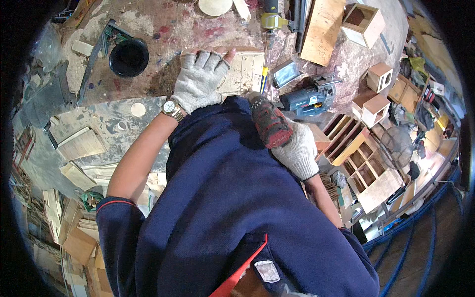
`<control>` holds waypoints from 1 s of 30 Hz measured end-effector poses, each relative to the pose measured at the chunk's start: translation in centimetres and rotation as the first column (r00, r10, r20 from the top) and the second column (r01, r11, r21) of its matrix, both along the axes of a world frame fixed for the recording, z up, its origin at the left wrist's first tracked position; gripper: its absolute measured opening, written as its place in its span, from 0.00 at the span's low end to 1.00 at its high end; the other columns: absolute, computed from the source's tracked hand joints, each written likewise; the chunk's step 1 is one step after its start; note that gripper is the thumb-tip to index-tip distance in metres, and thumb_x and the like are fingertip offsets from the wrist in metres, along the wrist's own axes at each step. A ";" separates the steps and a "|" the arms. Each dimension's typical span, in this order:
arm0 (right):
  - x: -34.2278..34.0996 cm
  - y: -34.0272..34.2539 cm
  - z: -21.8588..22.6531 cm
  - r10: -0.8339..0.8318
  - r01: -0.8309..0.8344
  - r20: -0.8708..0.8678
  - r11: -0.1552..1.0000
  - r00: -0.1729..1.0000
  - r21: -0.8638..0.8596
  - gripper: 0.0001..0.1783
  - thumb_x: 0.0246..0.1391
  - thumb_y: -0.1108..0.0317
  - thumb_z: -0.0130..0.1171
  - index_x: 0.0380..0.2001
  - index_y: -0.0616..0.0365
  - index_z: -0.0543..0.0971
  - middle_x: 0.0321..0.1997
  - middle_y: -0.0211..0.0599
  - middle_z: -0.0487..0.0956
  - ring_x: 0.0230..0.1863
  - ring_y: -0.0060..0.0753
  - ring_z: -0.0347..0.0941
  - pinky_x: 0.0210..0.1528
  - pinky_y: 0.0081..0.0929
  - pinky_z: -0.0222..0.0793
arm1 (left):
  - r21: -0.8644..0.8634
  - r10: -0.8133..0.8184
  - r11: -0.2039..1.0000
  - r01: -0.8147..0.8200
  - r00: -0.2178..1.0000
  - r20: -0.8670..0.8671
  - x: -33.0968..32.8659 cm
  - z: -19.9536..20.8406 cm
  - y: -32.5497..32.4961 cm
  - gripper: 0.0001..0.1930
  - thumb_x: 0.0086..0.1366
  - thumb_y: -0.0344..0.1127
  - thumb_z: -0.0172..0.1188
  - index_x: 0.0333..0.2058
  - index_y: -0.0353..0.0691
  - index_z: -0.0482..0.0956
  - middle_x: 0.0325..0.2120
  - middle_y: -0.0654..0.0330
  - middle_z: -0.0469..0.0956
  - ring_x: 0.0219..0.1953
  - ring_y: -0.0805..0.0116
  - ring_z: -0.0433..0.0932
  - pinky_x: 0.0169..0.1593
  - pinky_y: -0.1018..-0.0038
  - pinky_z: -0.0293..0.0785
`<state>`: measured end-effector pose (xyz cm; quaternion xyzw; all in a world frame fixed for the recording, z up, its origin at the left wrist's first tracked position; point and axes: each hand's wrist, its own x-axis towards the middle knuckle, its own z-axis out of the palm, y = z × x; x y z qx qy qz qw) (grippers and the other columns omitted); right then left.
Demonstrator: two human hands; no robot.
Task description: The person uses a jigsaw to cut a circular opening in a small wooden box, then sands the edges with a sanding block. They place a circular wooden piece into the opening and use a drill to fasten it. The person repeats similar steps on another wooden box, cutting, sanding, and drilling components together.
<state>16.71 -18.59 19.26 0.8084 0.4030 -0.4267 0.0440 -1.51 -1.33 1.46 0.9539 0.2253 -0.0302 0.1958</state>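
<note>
A pale wooden piece (245, 74) with thin straight lines across its face lies at the table's near edge, against my front. My left hand (200, 79), in a grey-white glove with bare fingertips, spans its left part, fingers over the far edge and thumb toward the near side. In my right hand (298, 151), also gloved, is a red and black cordless drill (271, 123). The drill's front end points away from me, close to the piece's near right corner; its bit cannot be made out. The fingers round the handle are mostly hidden by the drill body.
Right of the piece lie a yellow marker-like tool (264, 77), a phone (286, 74) and a blue jigsaw (309, 98). A yellow-black power tool (273, 21) and a board (321, 32) are farther off. Left stands a black bowl (128, 57). Small wooden boxes (363, 24) sit right.
</note>
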 end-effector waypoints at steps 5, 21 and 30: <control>1.0 -4.8 3.4 -0.144 0.155 0.130 0.984 0.981 -0.082 0.38 0.38 0.48 0.78 0.51 0.56 0.81 0.46 0.45 0.85 0.48 0.50 0.82 0.51 0.43 0.77 | -0.023 -0.003 1.000 0.003 1.000 0.028 0.2 0.1 -0.6 0.67 0.35 0.64 0.76 0.75 0.46 0.58 0.61 0.59 0.72 0.61 0.59 0.70 0.64 0.54 0.62; -1.6 -4.5 -2.3 -0.058 0.040 0.158 0.992 0.986 0.116 0.28 0.44 0.50 0.73 0.44 0.58 0.83 0.37 0.49 0.86 0.41 0.54 0.83 0.43 0.44 0.78 | 0.059 0.003 0.998 -0.008 0.996 0.089 0.2 -0.7 -0.6 0.63 0.37 0.64 0.74 0.73 0.45 0.61 0.64 0.60 0.71 0.61 0.61 0.70 0.61 0.58 0.65; -1.3 -4.2 -2.3 -0.019 0.019 0.153 1.000 0.988 0.003 0.26 0.44 0.49 0.73 0.40 0.57 0.83 0.38 0.48 0.86 0.43 0.53 0.83 0.45 0.44 0.79 | 0.067 0.010 0.998 -0.019 0.991 0.136 0.1 -0.9 -0.7 0.62 0.38 0.62 0.74 0.74 0.46 0.61 0.63 0.60 0.72 0.59 0.62 0.71 0.58 0.59 0.66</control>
